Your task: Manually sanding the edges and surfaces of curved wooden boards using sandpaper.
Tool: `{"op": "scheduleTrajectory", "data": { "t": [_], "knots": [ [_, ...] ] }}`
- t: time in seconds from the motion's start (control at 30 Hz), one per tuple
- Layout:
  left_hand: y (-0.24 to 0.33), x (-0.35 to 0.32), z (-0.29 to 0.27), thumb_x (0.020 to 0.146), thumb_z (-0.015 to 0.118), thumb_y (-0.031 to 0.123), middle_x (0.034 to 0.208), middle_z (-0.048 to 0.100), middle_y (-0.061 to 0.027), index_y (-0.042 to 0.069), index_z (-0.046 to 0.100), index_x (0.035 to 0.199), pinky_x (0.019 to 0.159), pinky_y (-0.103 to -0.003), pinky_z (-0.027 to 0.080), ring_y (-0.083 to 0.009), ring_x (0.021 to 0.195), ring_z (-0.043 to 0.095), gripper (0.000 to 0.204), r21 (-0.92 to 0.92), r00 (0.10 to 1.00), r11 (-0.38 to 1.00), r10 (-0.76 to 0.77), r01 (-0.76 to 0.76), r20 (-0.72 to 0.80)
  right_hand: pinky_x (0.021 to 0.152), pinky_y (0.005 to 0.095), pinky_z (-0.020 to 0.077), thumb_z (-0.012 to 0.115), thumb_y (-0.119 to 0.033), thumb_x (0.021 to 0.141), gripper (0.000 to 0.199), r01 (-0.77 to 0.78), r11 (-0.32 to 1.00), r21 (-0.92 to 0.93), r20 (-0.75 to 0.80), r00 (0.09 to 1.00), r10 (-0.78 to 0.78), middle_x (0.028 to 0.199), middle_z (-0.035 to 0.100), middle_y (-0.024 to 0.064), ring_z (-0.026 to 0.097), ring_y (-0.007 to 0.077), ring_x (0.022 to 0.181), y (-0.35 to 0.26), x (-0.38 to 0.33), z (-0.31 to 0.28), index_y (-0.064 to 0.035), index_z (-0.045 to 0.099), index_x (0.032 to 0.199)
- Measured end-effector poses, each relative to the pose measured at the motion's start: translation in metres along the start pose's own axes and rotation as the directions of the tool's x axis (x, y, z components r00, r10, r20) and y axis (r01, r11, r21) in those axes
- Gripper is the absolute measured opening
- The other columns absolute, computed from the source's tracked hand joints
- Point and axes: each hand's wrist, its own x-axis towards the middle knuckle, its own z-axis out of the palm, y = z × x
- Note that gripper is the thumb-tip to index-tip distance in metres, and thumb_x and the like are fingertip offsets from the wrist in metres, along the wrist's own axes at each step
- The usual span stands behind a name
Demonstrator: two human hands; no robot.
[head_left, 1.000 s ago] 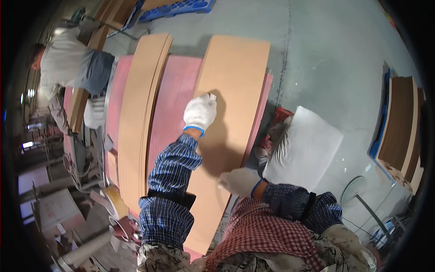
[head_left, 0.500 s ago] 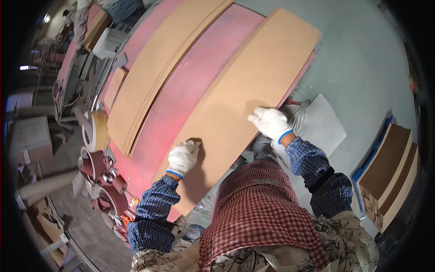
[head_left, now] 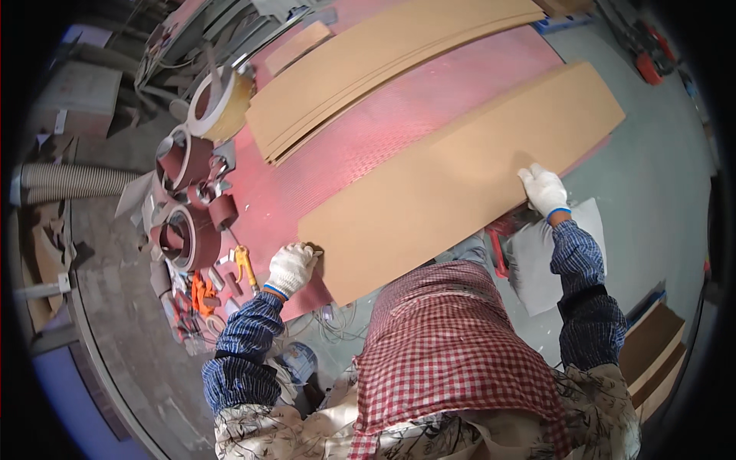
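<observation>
A long tan board (head_left: 460,169) lies flat on a red ribbed table top (head_left: 368,165), running from near left to far right. My left hand (head_left: 293,268), in a white knit glove, is at the board's left end with its fingers curled. Something small and dark shows at its fingertips, too little to name. My right hand (head_left: 543,189), gloved the same way, holds the board's near edge toward the right, fingers bent over the top and thumb hidden.
Beyond the board lies a stack of similar boards (head_left: 383,61). Left of the table are rolls of brown abrasive belt (head_left: 201,238), a wide tape roll (head_left: 222,103), a yellow air gun (head_left: 244,264) and orange gloves (head_left: 203,293). A white sheet (head_left: 537,261) hangs near right; stacked panels (head_left: 652,345) stand lower right.
The view has turned, so the table appears swung clockwise. My left hand has gone from the board's upper face to its left end. My right hand stays by the near edge.
</observation>
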Motion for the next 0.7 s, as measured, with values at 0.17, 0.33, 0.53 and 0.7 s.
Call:
{"op": "scheduleTrajectory", "data": {
  "t": [0.17, 0.33, 0.53, 0.7],
  "knots": [
    [-0.012, -0.027, 0.029, 0.086, 0.059, 0.028, 0.089, 0.067, -0.0125, 0.007, 0.067, 0.089, 0.075, -0.042, 0.053, -0.0301, 0.085, 0.065, 0.023, 0.175, 0.986, 0.983, -0.086, 0.06, 0.145, 0.069, 0.0437, 0.0512, 0.049, -0.041, 0.093, 0.041, 0.007, 0.999, -0.043, -0.013, 1.0, -0.008, 0.079, 0.066, 0.0224, 0.066, 0.0318, 0.061, 0.017, 0.023, -0.001, -0.0015, 0.06, 0.098],
    [-0.019, -0.058, 0.046, 0.09, 0.058, 0.035, 0.085, 0.065, -0.0124, 0.008, 0.066, 0.083, 0.076, -0.042, 0.051, -0.0302, 0.085, 0.064, 0.029, 0.003, 0.971, 0.975, -0.223, 0.224, 0.084, 0.069, 0.0437, 0.0519, 0.047, -0.042, 0.094, 0.042, 0.071, 0.98, -0.185, -0.065, 0.994, -0.084, 0.076, 0.065, 0.0223, 0.067, 0.0322, 0.061, 0.008, 0.032, 0.03, -0.0018, 0.059, 0.097],
    [0.007, -0.044, 0.032, 0.085, 0.064, 0.03, 0.088, 0.064, -0.0114, 0.007, 0.067, 0.087, 0.078, -0.041, 0.05, -0.0297, 0.089, 0.062, 0.023, -0.116, 0.982, 0.977, -0.186, 0.18, -0.041, 0.081, 0.0488, 0.0487, 0.044, -0.046, 0.094, 0.046, 0.082, 0.959, -0.271, -0.091, 0.99, -0.11, 0.091, 0.066, 0.0258, 0.064, 0.0411, 0.088, -0.002, 0.04, 0.053, -0.003, 0.06, 0.102],
    [-0.007, -0.054, 0.047, 0.086, 0.059, 0.032, 0.087, 0.064, -0.0103, 0.008, 0.064, 0.086, 0.075, -0.041, 0.049, -0.0281, 0.086, 0.062, 0.025, -0.036, 0.987, 0.991, -0.136, 0.133, -0.089, 0.085, 0.0502, 0.046, 0.043, -0.047, 0.094, 0.047, 0.057, 0.956, -0.288, -0.105, 0.99, -0.09, 0.098, 0.064, 0.0268, 0.06, 0.0435, 0.098, -0.009, 0.019, 0.047, -0.0044, 0.061, 0.104]
  ]
}}
